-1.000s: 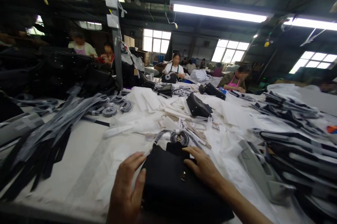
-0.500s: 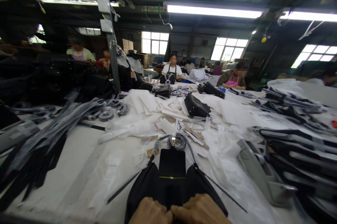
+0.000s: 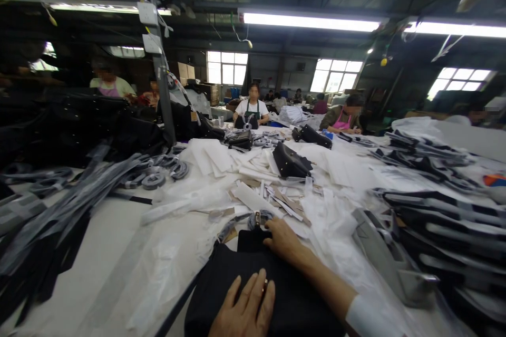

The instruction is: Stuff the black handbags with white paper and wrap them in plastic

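Observation:
A black handbag [image 3: 245,273] lies flat on the white table [image 3: 103,231] right in front of me. My left hand [image 3: 244,309] rests palm down on the bag's near part, fingers stretched out. Reaching over the bag, my right hand [image 3: 282,242] has its fingers curled at the far flap, beside a small gold clasp [image 3: 258,218] and a coiled wrapped strap [image 3: 261,217]. What the right fingers grip is partly hidden.
White paper sheets and card strips [image 3: 253,179] litter the middle of the table. Wrapped black straps pile up at the left [image 3: 59,205] and right [image 3: 443,210]. Other black bags [image 3: 290,162] lie farther off. Several seated people work at the far end. A metal post [image 3: 158,57] stands at the left.
Both hands were together at the bag's near edge. Now my right hand has reached forward to the flap, my left lies flat, and the flap stands less extended.

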`<state>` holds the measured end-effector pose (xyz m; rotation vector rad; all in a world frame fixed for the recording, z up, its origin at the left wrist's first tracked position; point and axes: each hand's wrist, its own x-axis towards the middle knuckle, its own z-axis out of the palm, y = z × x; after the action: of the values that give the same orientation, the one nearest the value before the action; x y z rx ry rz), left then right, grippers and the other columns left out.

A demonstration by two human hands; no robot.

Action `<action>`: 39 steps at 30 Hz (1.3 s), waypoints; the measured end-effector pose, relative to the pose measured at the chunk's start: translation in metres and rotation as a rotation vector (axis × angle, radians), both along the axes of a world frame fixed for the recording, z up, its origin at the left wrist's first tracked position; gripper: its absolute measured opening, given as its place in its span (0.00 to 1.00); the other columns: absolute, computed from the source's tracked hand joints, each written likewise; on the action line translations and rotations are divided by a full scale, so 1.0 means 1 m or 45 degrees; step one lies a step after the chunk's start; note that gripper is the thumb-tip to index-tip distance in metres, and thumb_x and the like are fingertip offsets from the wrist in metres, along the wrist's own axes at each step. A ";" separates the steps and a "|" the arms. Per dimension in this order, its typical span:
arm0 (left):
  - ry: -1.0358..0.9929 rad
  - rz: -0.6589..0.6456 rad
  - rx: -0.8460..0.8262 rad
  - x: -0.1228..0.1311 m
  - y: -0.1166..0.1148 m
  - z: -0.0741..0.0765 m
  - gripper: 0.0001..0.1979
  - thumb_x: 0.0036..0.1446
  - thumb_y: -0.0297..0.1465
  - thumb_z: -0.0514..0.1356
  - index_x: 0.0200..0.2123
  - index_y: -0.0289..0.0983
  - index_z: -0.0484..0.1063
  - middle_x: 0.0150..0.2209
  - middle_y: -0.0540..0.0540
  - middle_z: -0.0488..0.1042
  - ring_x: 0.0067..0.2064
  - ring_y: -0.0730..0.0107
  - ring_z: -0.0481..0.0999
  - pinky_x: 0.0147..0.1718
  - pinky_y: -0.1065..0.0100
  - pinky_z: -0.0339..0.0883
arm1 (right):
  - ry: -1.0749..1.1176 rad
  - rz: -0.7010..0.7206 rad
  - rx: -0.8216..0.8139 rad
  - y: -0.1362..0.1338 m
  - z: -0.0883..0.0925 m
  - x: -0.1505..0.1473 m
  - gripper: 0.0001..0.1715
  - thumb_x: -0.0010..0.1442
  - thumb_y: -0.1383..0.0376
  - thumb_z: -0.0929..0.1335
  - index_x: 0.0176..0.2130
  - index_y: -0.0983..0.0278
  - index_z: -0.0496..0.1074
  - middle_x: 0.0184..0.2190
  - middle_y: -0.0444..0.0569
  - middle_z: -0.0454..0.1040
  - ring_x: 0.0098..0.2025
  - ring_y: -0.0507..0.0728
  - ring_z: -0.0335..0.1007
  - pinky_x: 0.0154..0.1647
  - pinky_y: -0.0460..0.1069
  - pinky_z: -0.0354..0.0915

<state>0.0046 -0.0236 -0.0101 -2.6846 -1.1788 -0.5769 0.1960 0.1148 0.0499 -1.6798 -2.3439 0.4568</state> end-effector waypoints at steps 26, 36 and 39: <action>0.308 0.177 0.049 -0.059 -0.005 -0.015 0.35 0.50 0.15 0.51 0.61 0.41 0.66 0.58 0.44 0.74 0.57 0.61 0.74 0.57 0.61 0.65 | -0.235 0.608 0.051 -0.115 -0.038 0.039 0.58 0.51 0.48 0.75 0.71 0.56 0.50 0.65 0.56 0.64 0.65 0.77 0.60 0.64 0.74 0.56; 0.365 0.206 0.638 -0.072 -0.016 -0.041 0.30 0.65 0.26 0.47 0.68 0.51 0.56 0.56 0.51 0.76 0.55 0.65 0.74 0.52 0.67 0.66 | -0.314 0.636 1.441 -0.120 -0.087 0.038 0.23 0.67 0.60 0.67 0.61 0.51 0.69 0.53 0.42 0.78 0.52 0.63 0.75 0.71 0.64 0.45; 0.392 0.135 0.673 -0.064 -0.009 -0.029 0.29 0.65 0.27 0.49 0.68 0.48 0.56 0.53 0.48 0.78 0.52 0.63 0.76 0.52 0.65 0.65 | -0.270 0.613 1.496 -0.119 -0.096 0.038 0.20 0.68 0.61 0.66 0.58 0.51 0.71 0.51 0.42 0.79 0.57 0.63 0.71 0.72 0.66 0.38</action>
<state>-0.0594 -0.0323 -0.0393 -2.1536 -0.9198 -0.3733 0.2337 -0.0046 -0.0463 -0.6229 -2.3039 -0.9195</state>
